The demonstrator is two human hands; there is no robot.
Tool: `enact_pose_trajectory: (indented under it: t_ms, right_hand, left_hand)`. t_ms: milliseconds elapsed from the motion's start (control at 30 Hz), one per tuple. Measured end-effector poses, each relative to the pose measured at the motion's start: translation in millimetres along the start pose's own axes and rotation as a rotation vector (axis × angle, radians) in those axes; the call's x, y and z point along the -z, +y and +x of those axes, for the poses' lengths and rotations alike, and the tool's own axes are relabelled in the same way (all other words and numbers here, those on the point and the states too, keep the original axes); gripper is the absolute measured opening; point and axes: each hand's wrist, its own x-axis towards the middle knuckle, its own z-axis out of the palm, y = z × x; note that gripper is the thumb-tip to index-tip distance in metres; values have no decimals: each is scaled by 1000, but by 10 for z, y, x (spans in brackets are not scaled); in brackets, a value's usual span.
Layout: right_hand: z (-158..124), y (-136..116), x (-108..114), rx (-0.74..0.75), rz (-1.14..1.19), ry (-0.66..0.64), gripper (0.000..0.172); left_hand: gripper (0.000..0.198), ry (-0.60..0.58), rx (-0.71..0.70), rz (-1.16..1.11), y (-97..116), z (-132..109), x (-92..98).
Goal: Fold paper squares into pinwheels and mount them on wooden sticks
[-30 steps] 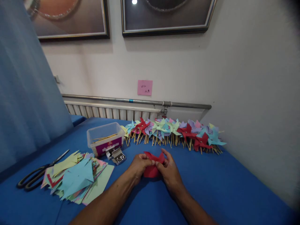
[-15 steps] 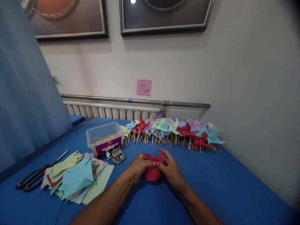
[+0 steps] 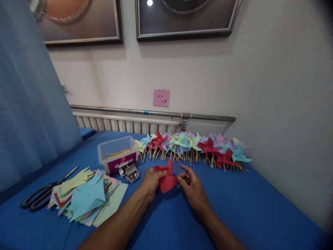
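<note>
Pinched between the thumb and fingers of my left hand is a red paper pinwheel, partly folded, with one point sticking up. My right hand is just to its right, index finger stretched out and the other fingers curled, with nothing visible in it. Its thumb tip is at the paper's right edge; whether they touch I cannot tell. Left of my left hand, a small open box of metal pins stands before a clear plastic tub holding thin wooden sticks.
A pile of cut coloured paper lies at the left beside large black-handled scissors. A long row of finished pinwheels on sticks lines the back of the blue-covered table. Behind are a radiator and pipe; a blue curtain hangs left.
My right hand has let go of the red paper and moved slightly right. The paper has turned in my left hand, and one point now stands up. The view has shifted slightly.
</note>
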Motion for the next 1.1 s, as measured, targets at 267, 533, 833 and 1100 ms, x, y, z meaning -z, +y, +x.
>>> enact_pose_trajectory:
  t_ms: [267, 533, 833, 1100]
  right_hand:
    - [-178, -39, -41, 662, -629, -15, 33]
    - [-168, 21, -99, 764, -729, 24, 18]
    - [-184, -46, -138, 332, -389, 3, 24]
    - [-52, 10, -128, 42, -153, 103, 31]
  left_hand:
    - [16, 91, 28, -122, -1, 28, 19]
    - [19, 15, -4, -108, -25, -30, -35]
    - [24, 6, -34, -48, 8, -77, -104]
    - [27, 62, -65, 50, -64, -66, -104]
